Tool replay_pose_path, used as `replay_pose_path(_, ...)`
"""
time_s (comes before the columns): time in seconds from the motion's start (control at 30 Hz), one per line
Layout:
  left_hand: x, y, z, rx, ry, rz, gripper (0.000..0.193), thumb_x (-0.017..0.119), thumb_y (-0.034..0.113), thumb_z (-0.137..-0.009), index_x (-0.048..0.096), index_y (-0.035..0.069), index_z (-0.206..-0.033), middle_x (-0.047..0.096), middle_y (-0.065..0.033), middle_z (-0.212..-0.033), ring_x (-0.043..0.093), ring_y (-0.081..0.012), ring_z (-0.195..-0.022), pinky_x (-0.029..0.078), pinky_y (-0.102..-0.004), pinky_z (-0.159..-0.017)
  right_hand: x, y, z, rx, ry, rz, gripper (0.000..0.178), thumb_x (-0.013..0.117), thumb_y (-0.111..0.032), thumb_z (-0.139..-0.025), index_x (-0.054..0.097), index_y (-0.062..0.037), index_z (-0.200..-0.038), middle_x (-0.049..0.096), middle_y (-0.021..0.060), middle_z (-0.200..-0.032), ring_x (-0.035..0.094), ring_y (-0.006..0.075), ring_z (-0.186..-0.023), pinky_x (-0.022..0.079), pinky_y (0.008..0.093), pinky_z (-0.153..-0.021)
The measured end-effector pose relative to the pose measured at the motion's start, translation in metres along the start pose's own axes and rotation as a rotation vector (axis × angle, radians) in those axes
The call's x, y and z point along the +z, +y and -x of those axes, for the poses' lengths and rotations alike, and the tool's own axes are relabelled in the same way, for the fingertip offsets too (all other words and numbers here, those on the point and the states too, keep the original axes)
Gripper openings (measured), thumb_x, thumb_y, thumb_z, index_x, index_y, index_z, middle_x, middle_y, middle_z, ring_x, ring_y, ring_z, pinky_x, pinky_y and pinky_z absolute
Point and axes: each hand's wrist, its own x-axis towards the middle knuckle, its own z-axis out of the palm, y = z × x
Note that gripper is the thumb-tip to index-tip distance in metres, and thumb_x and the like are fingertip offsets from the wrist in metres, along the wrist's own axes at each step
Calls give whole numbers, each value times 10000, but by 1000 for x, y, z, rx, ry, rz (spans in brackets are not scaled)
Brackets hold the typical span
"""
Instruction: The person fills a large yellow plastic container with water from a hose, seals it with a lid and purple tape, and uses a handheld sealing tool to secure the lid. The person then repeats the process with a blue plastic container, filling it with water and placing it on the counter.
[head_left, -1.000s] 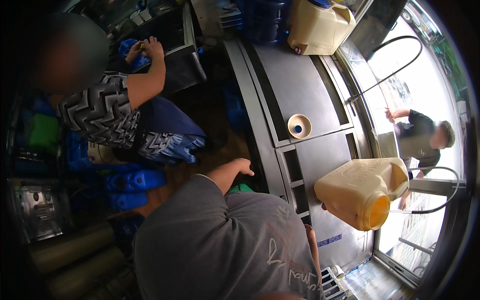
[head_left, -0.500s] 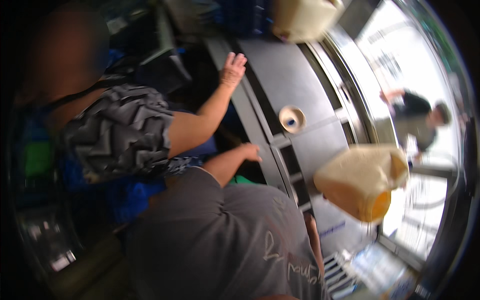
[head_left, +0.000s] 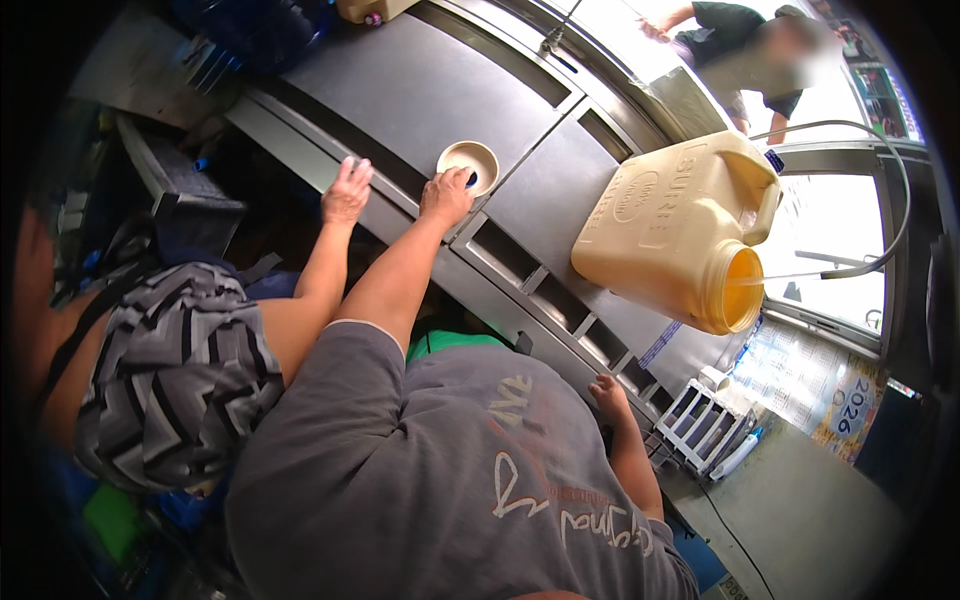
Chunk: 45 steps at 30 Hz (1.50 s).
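My left hand (head_left: pixel 447 197) reaches over the metal counter (head_left: pixel 390 85), fingers bent over the near edge of a round cream lid (head_left: pixel 485 158). A small dark-blue piece (head_left: pixel 471 178) inside the lid lies at the fingertips; the exact grip is partly hidden. My right hand (head_left: pixel 606 394) rests by the counter's front edge, fingers loosely bent, with nothing seen in it. Across the counter stands a large cream plastic jug (head_left: pixel 650 205) with its wide mouth uncovered. From a curved grey pipe (head_left: pixel 885 260), a thin clear stream runs into the mouth.
At left, another person in a zigzag-patterned top (head_left: pixel 180 370) holds a hand (head_left: pixel 347 190) by the counter edge. Someone in dark clothes (head_left: pixel 725 35) is beyond the window. A white slatted rack (head_left: pixel 695 425) sits at right, near a calendar (head_left: pixel 805 375). Another cream jug (head_left: pixel 370 10) stands far left.
My left hand has moved from the counter's front edge to the cream lid. The view has shifted, and the other person's hand appears lower and farther left. My right hand now shows more fully.
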Motion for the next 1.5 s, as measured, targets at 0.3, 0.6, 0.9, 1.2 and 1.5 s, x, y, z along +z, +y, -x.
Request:
replay_pose_path(0.3, 25, -7, -61, -9, -113, -155, 401, 666, 197, -842, 596, 250, -1233, 594, -87, -1216, 605, -290, -1136, 484, -435, -959, 5, 15, 14, 130, -25, -92, 572, 721, -319, -860, 555, -13, -1313, 624, 221, -1275, 600, 312, -1204, 472, 386, -1006)
replay_pose_path(0.6, 49, -25, -75, -126, -182, 948, 465, 700, 49, -742, 523, 73, -1172, 603, -86, -1062, 603, -188, -987, 496, -319, -899, -1, -15, -5, 93, -19, -29, 541, 698, -309, -875, 551, -52, -1328, 610, 231, -1288, 582, 347, -1220, 465, 410, -1014)
replay_pose_path(0.9, -11, -76, -108, -384, 221, 486, 492, 700, 334, -776, 648, 202, -1247, 655, -168, -1179, 634, -320, -1091, 511, -403, -944, -27, -66, -12, 11, 17, -31, 503, 714, -259, -883, 557, -58, -1317, 618, 229, -1271, 641, 305, -1129, 511, 386, -949)
replay_pose_path(1.2, -62, -140, -169, -449, 85, -51, 636, 688, 244, -817, 476, 218, -1416, 587, -177, -1279, 570, -342, -1202, 482, -442, -1004, -20, -54, 3, 130, -46, 17, 529, 710, -295, -870, 554, -57, -1316, 607, 227, -1300, 617, 328, -1179, 486, 389, -989)
replay_pose_path(1.5, -74, -115, -157, -226, -368, 1879, 475, 614, 179, -829, 551, 97, -1292, 656, -171, -1200, 654, -167, -820, 556, -323, -776, -18, -69, 3, 91, -53, 20, 513, 697, -287, -883, 554, -59, -1320, 611, 226, -1293, 611, 325, -1189, 485, 385, -990)
